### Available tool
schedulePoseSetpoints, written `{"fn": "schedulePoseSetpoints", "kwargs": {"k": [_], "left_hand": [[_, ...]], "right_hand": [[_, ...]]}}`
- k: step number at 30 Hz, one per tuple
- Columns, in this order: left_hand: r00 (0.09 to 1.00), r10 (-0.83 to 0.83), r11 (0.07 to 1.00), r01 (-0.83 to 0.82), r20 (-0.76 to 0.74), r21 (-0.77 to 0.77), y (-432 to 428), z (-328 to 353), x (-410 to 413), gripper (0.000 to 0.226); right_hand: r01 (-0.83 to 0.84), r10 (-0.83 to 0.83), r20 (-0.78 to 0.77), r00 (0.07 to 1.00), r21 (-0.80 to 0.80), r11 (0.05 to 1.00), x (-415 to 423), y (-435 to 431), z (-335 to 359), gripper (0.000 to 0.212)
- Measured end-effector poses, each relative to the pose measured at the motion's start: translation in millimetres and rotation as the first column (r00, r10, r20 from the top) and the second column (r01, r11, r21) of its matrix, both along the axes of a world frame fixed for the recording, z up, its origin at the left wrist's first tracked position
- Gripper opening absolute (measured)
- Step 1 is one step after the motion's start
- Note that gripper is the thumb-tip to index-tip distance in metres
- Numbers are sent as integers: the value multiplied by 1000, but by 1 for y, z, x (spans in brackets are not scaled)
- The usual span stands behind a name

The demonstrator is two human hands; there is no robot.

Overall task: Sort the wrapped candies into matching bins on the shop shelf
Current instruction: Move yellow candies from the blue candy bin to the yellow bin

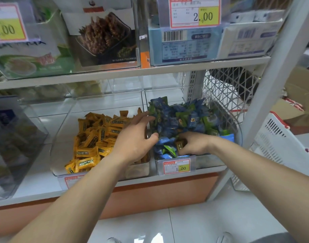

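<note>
The fingers of my right hand (195,144) pinched a yellow candy (180,144) among the blue candies (174,118), while my left hand (132,139) touched that pile, fingers spread.

White metal lower shelf board (36,190), orange panel (159,193) under front edge. On board, side by side: clear plastic middle bin (62,134) holding yellow wrapped candies (90,137); just right, clear plastic right bin (209,161) heaped with blue and green wrapped candies (176,118). Far left, smoky clear bin (18,137). White upper shelf board (115,74) carries clear boxes.
</note>
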State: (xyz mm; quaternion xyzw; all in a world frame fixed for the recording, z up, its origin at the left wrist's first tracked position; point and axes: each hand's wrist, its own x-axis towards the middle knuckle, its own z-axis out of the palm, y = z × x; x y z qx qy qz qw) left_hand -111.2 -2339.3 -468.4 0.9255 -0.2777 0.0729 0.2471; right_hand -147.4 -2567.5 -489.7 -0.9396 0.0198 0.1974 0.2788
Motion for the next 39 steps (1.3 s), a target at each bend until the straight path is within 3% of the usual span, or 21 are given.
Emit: {"fn": "schedulePoseSetpoints", "kwargs": {"k": [7, 11, 14, 19, 21, 27, 31, 37, 39], "left_hand": [[1000, -12, 1000, 12, -26, -23, 1, 5, 0, 57], [1000, 30, 999, -29, 9, -26, -5, 12, -4, 61], [996, 44, 999, -45, 81, 9, -13, 18, -12, 65], [980, 0, 1000, -4, 200, 18, -33, 23, -25, 75], [990, -17, 998, 26, 142, -62, -40, 23, -28, 75], [999, 2, 933, -17, -41, -359, -39, 24, -23, 38], [997, -4, 867, -33, -73, -497, -34, 32, -25, 18], [994, -16, 795, -55, -111, -605, -29, 43, -28, 30], [996, -24, 799, -34, -88, -600, -24, 45, -28, 41]], "right_hand": [[71, -90, 180, 980, 112, 991, -3, -11, 23, 54], [146, -291, 316, 903, 412, 900, 0, -9, 36, 26], [203, -413, 344, 843, 508, 837, 0, -7, 43, 21], [231, -541, 268, 797, 693, 683, 1, 4, 48, 25], [221, -568, 225, 792, 762, 609, -1, 10, 51, 20], [249, -553, 28, 833, 874, 418, -8, 21, 60, 25], [263, -539, -78, 839, 925, 274, -11, 30, 67, 22], [274, -526, -162, 835, 951, 141, -11, 49, 76, 30], [263, -531, -144, 835, 952, 154, -11, 51, 79, 27]]}}
